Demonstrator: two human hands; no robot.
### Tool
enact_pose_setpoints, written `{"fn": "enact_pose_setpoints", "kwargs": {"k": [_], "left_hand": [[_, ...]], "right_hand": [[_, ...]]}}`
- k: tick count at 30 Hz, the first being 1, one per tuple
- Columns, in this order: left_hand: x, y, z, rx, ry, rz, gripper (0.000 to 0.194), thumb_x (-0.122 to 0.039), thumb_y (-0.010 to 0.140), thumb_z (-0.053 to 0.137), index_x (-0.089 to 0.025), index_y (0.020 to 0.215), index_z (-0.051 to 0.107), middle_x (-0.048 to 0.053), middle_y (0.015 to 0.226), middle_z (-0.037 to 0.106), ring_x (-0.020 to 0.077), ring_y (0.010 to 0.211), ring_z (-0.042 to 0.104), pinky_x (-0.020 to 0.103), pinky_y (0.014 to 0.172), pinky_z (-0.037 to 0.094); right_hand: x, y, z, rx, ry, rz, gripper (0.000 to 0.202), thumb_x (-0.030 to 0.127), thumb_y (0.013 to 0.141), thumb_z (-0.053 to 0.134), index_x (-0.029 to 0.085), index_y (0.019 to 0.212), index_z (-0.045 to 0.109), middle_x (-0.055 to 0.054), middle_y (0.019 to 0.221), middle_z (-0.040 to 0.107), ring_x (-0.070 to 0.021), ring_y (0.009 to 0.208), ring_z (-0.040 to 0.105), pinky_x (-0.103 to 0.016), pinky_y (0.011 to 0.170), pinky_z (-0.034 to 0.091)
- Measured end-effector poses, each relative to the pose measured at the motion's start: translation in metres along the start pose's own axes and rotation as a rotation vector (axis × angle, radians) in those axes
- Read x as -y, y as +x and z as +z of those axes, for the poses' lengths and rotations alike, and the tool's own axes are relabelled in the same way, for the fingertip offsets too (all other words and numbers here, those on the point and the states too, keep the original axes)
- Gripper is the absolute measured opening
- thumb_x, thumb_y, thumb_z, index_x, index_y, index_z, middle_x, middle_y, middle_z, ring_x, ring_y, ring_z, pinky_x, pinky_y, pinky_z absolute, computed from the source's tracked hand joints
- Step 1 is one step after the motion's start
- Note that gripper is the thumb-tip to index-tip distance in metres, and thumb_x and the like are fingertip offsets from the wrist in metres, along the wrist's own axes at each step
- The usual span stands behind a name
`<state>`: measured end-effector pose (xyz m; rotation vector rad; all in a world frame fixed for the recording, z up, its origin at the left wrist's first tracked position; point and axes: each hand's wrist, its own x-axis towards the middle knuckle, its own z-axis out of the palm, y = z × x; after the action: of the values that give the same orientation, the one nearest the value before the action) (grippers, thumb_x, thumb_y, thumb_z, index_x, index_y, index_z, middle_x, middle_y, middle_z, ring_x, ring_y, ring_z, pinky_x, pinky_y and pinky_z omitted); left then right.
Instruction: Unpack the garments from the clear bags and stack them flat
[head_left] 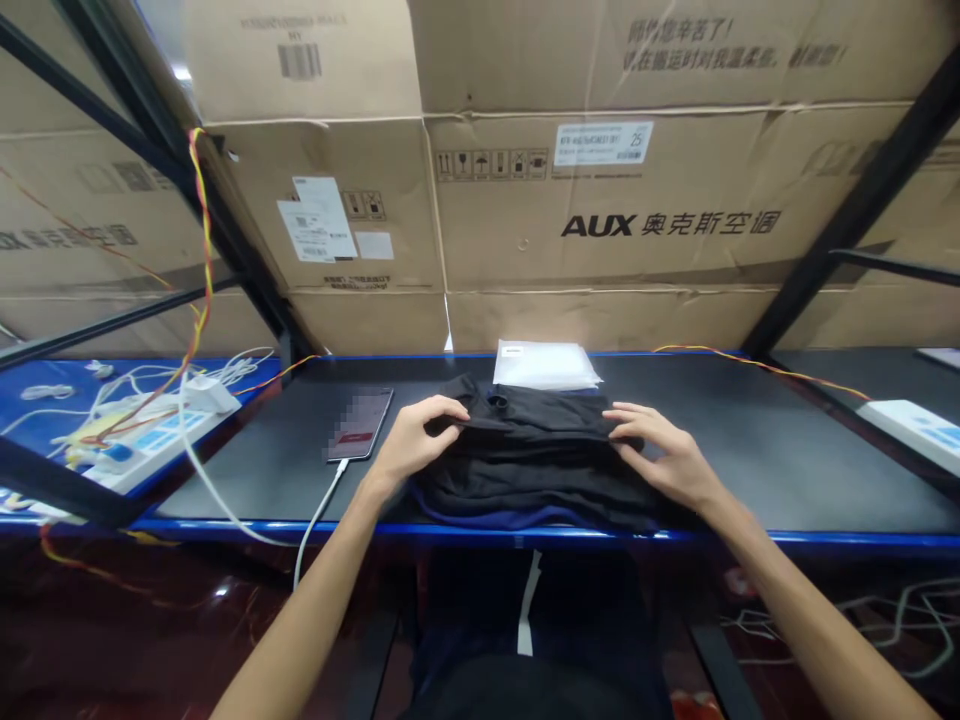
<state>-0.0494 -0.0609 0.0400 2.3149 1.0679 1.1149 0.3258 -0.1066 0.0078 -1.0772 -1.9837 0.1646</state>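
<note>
Here, left hand [411, 440] pinches garment [525, 450].

Two hands rest on a pile of black clothes [529, 455] on the dark counter [787, 450]. The left hand [412, 440] pinches the top cloth's left edge. The right hand [664, 455] lies flat on its right side. A phone [360, 423] sits just left, and a white bag [546, 365] lies behind.

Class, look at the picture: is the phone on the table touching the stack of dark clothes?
Apart. The head view shows bare dark table between the phone and the stack of dark clothes.
</note>
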Motion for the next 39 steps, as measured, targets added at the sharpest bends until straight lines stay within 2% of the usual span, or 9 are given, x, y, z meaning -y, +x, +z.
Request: {"fn": "enact_pose_setpoints", "kwargs": {"k": [7, 10, 15, 20, 23, 26, 30, 34, 39], "left_hand": [[-0.011, -0.029, -0.021, 0.247, 0.017, 0.016, 0.025, -0.008, 0.075, 0.050, -0.022, 0.080, 0.070, 0.002, 0.094, 0.072, 0.0181, 0.095, 0.066, 0.031, 0.090, 0.051], [-0.009, -0.038, -0.019, 0.337, 0.080, 0.025, 0.029, -0.006, 0.074, 0.047, -0.023, 0.080, 0.070, 0.002, 0.094, 0.072, 0.0176, 0.095, 0.066, 0.031, 0.091, 0.050], [-0.007, -0.038, -0.018, 0.386, 0.108, 0.004, 0.031, -0.008, 0.073, 0.047, -0.024, 0.081, 0.072, 0.002, 0.095, 0.073, 0.0188, 0.095, 0.066, 0.031, 0.091, 0.049], [-0.013, -0.011, -0.018, 0.348, 0.146, -0.082, 0.026, -0.019, 0.083, 0.051, -0.023, 0.088, 0.075, 0.001, 0.086, 0.075, 0.0176, 0.081, 0.068, 0.028, 0.080, 0.050], [-0.014, 0.012, -0.009, 0.264, 0.166, -0.102, 0.026, -0.023, 0.085, 0.053, -0.023, 0.096, 0.075, 0.001, 0.093, 0.076, 0.0179, 0.084, 0.068, 0.027, 0.079, 0.051], [-0.010, 0.035, 0.006, 0.257, 0.168, -0.007, 0.035, -0.018, 0.084, 0.052, -0.024, 0.112, 0.071, 0.002, 0.112, 0.073, 0.0195, 0.103, 0.066, 0.029, 0.091, 0.051], [0.004, 0.060, 0.027, 0.324, 0.236, 0.160, 0.051, -0.012, 0.080, 0.056, -0.025, 0.129, 0.063, 0.004, 0.137, 0.060, 0.0216, 0.125, 0.055, 0.035, 0.109, 0.041], [0.018, 0.079, 0.038, 0.421, 0.217, 0.107, 0.031, -0.016, 0.080, 0.056, -0.023, 0.105, 0.074, 0.003, 0.114, 0.072, 0.0210, 0.108, 0.065, 0.031, 0.101, 0.046], [0.030, 0.096, 0.045, 0.270, 0.081, -0.106, 0.027, -0.030, 0.082, 0.058, -0.017, 0.100, 0.072, 0.004, 0.087, 0.075, 0.0189, 0.080, 0.069, 0.027, 0.079, 0.052]], "right_hand": [[0.030, -0.022, -0.008, 0.134, -0.035, -0.105, 0.019, 0.015, 0.083, 0.054, 0.030, 0.083, 0.067, -0.002, 0.095, 0.076, -0.0255, 0.103, 0.068, -0.043, 0.091, 0.056], [0.034, -0.034, -0.008, 0.231, -0.069, -0.081, 0.021, 0.017, 0.083, 0.055, 0.029, 0.090, 0.070, -0.003, 0.100, 0.076, -0.0252, 0.102, 0.068, -0.041, 0.090, 0.058], [0.035, -0.042, -0.014, 0.294, -0.023, -0.038, 0.027, 0.022, 0.086, 0.057, 0.029, 0.105, 0.073, -0.005, 0.111, 0.075, -0.0267, 0.107, 0.068, -0.042, 0.092, 0.057], [0.027, -0.025, -0.021, 0.206, -0.033, 0.107, 0.024, 0.034, 0.093, 0.053, 0.029, 0.104, 0.074, -0.004, 0.102, 0.077, -0.0249, 0.094, 0.072, -0.038, 0.084, 0.059], [0.010, -0.007, -0.021, 0.101, -0.093, 0.117, 0.027, 0.037, 0.091, 0.054, 0.030, 0.110, 0.071, -0.005, 0.109, 0.074, -0.0276, 0.104, 0.069, -0.043, 0.093, 0.056], [-0.013, 0.007, -0.017, 0.176, -0.157, 0.089, 0.043, 0.034, 0.085, 0.056, 0.030, 0.128, 0.062, -0.005, 0.134, 0.063, -0.0290, 0.123, 0.059, -0.049, 0.106, 0.048], [-0.035, 0.016, -0.012, 0.294, -0.144, 0.100, 0.033, 0.033, 0.082, 0.055, 0.028, 0.111, 0.071, -0.006, 0.116, 0.073, -0.0291, 0.111, 0.066, -0.048, 0.100, 0.051], [-0.038, 0.027, -0.015, 0.254, -0.067, 0.238, 0.027, 0.044, 0.085, 0.055, 0.027, 0.093, 0.074, -0.003, 0.097, 0.077, -0.0287, 0.092, 0.070, -0.042, 0.086, 0.055], [-0.046, 0.047, -0.015, 0.197, 0.098, 0.449, 0.047, 0.065, 0.081, 0.057, 0.020, 0.075, 0.067, -0.003, 0.071, 0.071, -0.0221, 0.066, 0.065, -0.031, 0.061, 0.049]]}}
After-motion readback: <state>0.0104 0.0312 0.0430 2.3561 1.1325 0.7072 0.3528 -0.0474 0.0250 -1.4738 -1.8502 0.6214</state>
